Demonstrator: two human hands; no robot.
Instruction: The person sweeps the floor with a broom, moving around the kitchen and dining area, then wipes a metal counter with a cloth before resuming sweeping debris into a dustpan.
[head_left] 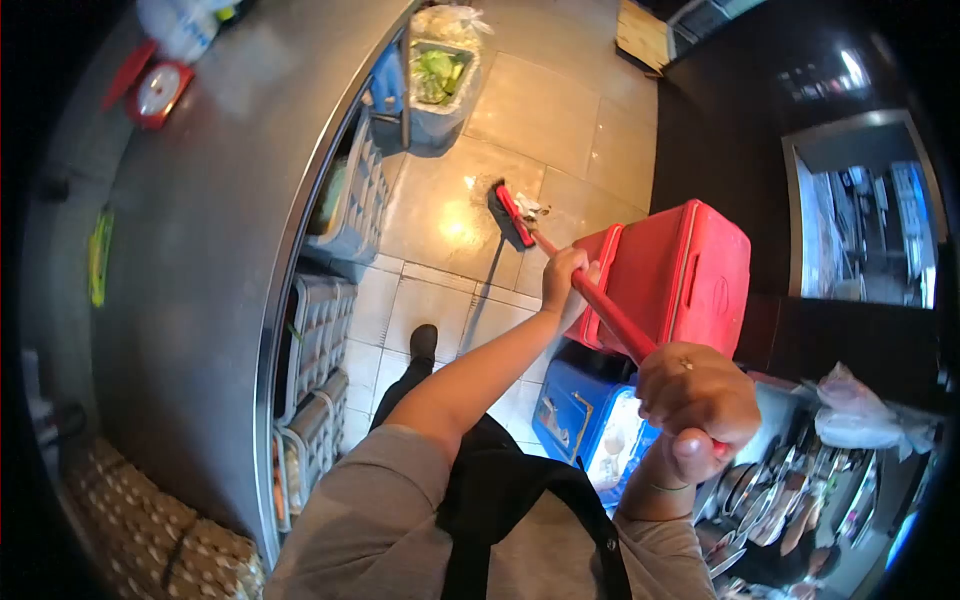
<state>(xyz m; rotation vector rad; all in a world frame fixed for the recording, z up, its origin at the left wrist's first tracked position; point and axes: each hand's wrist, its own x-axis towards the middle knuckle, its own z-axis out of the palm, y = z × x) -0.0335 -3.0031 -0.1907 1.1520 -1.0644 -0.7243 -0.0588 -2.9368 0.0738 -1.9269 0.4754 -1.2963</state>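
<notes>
A broom with a red-and-black head (515,214) rests on the tiled floor, its long red handle slanting up toward me. My left hand (566,280) is closed around the lower part of the handle. Nearer to me, my right hand (698,397) wraps the handle close to its top end, thumb toward the tip. A small heap of whitish debris (531,207) lies against the right side of the broom head. Just right of the handle stands a large red lidded box (690,285).
A steel counter (215,250) runs along the left, with grey crates (325,345) beneath it. Ahead is a bin of green leaves (437,78). A blue box (562,405) sits near my right side. Another person (785,550) is visible at lower right.
</notes>
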